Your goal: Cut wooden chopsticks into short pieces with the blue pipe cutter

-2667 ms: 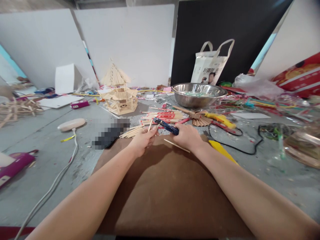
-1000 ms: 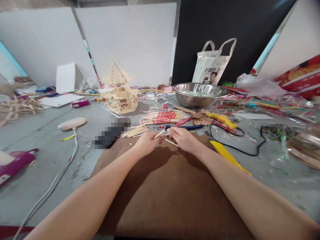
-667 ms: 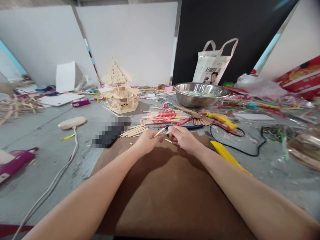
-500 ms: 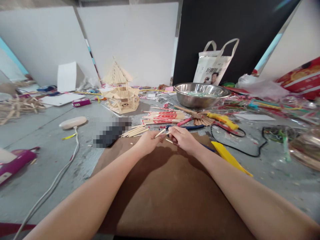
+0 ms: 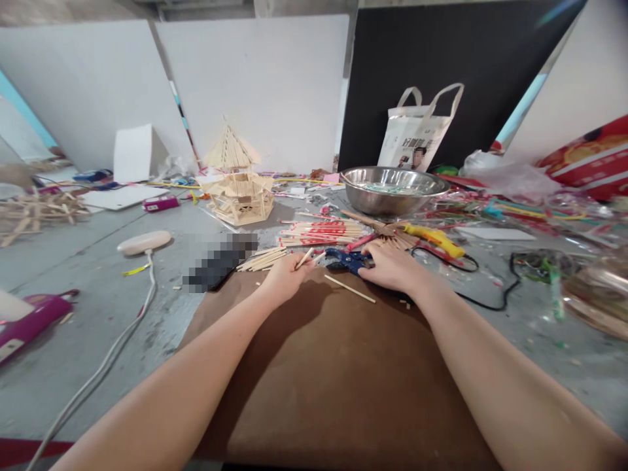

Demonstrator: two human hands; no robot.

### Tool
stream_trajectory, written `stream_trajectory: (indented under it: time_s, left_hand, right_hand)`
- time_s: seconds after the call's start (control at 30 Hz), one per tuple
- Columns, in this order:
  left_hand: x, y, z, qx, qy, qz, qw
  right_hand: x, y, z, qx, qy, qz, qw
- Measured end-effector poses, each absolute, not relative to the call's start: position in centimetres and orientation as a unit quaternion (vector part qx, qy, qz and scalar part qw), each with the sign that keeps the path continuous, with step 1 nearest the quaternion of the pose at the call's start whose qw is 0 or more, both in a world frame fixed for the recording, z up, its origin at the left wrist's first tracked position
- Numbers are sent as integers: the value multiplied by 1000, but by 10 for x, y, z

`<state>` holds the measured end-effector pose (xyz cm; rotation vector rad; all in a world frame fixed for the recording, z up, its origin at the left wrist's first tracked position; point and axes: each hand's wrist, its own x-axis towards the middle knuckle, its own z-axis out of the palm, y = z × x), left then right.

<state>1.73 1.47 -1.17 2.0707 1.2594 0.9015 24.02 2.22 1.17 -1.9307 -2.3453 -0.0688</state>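
My left hand [image 5: 287, 278] is closed, pinching short pale wooden sticks [image 5: 305, 258] between thumb and fingers. On the right, my right hand [image 5: 391, 265] is wrapped over a pair of blue pliers [image 5: 343, 259], whose head points left toward my left hand. Part of the tool is hidden under the palm. A single loose stick [image 5: 350, 288] lies on the brown board [image 5: 338, 379] below both hands. Just beyond my left hand is a pile of plain sticks [image 5: 262, 259]. Sticks with red wrapping [image 5: 321, 231] lie farther back.
A stick-built pagoda model [image 5: 240, 196] stands at the back left. Behind the pliers are a steel basin [image 5: 395, 190], a folded paper fan [image 5: 385, 232] and a yellow glue gun [image 5: 436, 241] with a black cord. A white device [image 5: 144, 242] with its cable lies left.
My right hand has left the sticks at my left hand, moved right and taken hold of the blue pliers. The yellow tool on the right is now out of sight behind my forearm.
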Motion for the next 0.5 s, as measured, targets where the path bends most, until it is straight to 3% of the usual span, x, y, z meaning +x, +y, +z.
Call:
stream_trajectory:
  time_s: [0.13, 0.5]
  left_hand:
    - [15, 17, -16, 764, 491, 333, 252]
    - [10, 18, -13, 760, 613, 209, 46]
  right_hand:
    - [244, 23, 10, -633, -774, -10, -19]
    - [245, 22, 13, -652, -756, -53, -22]
